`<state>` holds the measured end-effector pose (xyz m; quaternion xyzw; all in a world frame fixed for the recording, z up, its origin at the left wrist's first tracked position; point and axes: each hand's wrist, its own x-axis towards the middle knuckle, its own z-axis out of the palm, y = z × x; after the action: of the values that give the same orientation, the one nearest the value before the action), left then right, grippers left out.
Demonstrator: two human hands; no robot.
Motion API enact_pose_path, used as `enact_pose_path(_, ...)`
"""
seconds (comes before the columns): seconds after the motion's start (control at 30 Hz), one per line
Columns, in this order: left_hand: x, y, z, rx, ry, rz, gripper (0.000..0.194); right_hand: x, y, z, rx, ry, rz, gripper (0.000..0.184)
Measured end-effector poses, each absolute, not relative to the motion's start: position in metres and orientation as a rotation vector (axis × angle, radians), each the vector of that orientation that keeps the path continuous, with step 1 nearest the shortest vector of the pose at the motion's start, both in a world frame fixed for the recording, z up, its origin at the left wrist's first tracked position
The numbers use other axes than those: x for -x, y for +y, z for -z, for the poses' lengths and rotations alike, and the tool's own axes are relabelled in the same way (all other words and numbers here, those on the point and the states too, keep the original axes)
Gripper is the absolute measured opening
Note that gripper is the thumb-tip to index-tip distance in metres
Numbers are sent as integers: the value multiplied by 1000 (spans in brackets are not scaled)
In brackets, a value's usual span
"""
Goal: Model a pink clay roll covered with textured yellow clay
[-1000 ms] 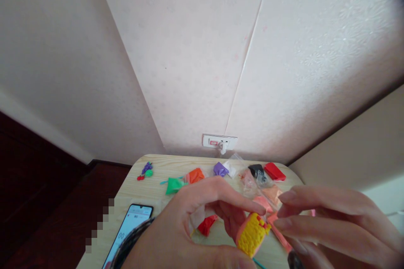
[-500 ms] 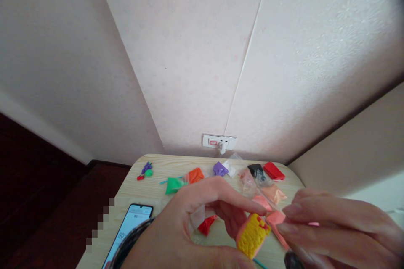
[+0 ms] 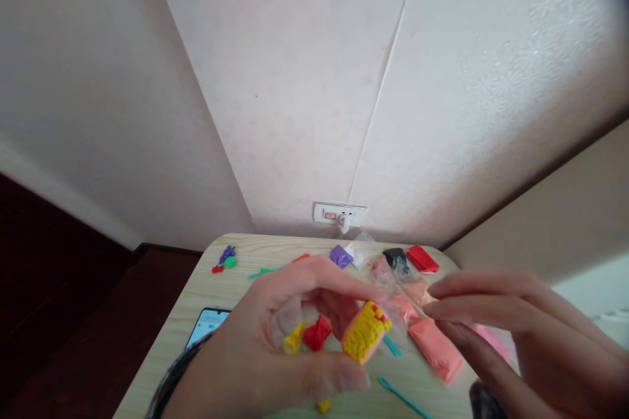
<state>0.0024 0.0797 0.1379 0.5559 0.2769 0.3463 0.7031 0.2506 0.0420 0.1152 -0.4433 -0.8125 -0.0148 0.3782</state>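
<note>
The yellow-and-pink piece (image 3: pixel 364 334) is pinched by the left hand (image 3: pixel 275 347), its red-dotted face seemingly being worked. At three o'clock, the right hand (image 3: pixel 531 327) is held apart, fingertips drawn together; whether anything is gripped cannot be told. A light touch is called for. Beyond, a teal tool (image 3: pixel 403 398) lies at five o'clock, a black packet (image 3: pixel 397 263) at one.

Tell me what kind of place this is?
Probably a room at home, with a craft table: small wooden table by a papered wall, bright clay-like packets, and a plugged-in socket.
</note>
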Motion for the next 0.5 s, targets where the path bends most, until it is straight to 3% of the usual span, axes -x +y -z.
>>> enact_pose_path(0.17,7,85,-137,-1321,622,-886,29,-246,49,-82,1391,-2180,-455,15)
enact_pose_path(0.33,6,84,-143,-1286,729,-912,23,-251,42,-23,1610,-2271,-644,17)
enact_pose_path(0.5,5,84,-144,-1321,773,-988,24,-244,20,-4,1673,-2331,-827,10)
